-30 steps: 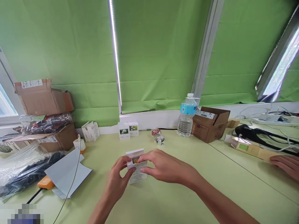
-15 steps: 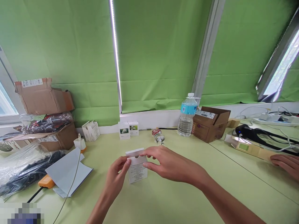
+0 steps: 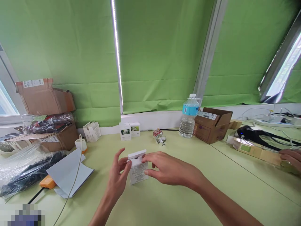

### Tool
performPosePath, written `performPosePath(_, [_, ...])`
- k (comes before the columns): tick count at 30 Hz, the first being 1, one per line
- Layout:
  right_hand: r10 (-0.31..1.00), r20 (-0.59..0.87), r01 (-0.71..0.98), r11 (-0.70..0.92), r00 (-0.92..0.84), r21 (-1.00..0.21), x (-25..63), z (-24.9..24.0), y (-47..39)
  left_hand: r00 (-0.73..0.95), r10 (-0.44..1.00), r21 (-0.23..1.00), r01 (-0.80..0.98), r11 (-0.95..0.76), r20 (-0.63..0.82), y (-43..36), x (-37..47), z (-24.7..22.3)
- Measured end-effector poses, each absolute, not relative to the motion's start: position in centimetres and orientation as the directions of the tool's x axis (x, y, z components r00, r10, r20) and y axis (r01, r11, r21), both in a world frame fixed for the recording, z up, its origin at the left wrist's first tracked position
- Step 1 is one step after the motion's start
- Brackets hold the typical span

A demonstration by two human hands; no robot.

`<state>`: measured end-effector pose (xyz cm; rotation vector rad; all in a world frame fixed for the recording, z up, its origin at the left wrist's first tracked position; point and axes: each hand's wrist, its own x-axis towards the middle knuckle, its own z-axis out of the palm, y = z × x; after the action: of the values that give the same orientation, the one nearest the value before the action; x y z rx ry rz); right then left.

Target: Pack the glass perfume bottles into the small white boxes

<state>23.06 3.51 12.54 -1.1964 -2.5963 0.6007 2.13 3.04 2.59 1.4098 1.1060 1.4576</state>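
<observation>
A small white cardboard box (image 3: pixel 138 173) stands upright on the table before me, its printed side toward me and its top flap (image 3: pixel 136 153) partly raised. My left hand (image 3: pixel 119 172) grips the box's upper left corner between thumb and fingers, with the index finger lifted off. At the upper right, my right hand (image 3: pixel 162 164) has its fingertips at the flap, and its thumb lies by the box's right edge. Behind the box sit a red-and-clear ornament (image 3: pixel 157 132) and a silvery one (image 3: pixel 161 139).
Small white boxes with flower pictures (image 3: pixel 125 131) stand at the back. A water bottle (image 3: pixel 188 117) and an open brown carton (image 3: pixel 211 125) are on the right. Grey sheets (image 3: pixel 69 172), a cable and stacked cartons (image 3: pixel 47 100) lie left. Another person's hand (image 3: pixel 291 157) is far right.
My left index finger has lifted away from the box. The top flap has tilted, and my right fingers have shifted slightly downward along it. The other person's hand has moved right.
</observation>
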Motion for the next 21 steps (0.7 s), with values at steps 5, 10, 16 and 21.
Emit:
performPosePath(5, [0.765, 0.074, 0.653, 0.592, -0.64, -0.472, 23.1, 13.4, 3.5, -0.006, 0.953, 0.946, 0.122, -0.301, 0.304, 3.3, 2.0, 2.6])
performPosePath(10, [0.794, 0.224, 0.649, 0.595, -0.565, -0.474, 23.0, 13.7, 4.1, -0.018, 0.947, 0.934, 0.171, -0.313, 0.321, 3.5, 1.8, 2.4])
performPosePath(16, [0.779, 0.241, 0.67, 0.623, -0.578, -0.404, 22.8, 12.3, 5.2, -0.012, 0.934, 0.916, 0.202, -0.347, 0.356, 3.6, 1.7, 2.3])
performPosePath(21, [0.745, 0.207, 0.654, 0.659, -0.634, -0.371, 22.6, 11.7, 5.9, -0.009, 0.934, 0.914, 0.212, -0.347, 0.357, 3.7, 1.5, 2.1])
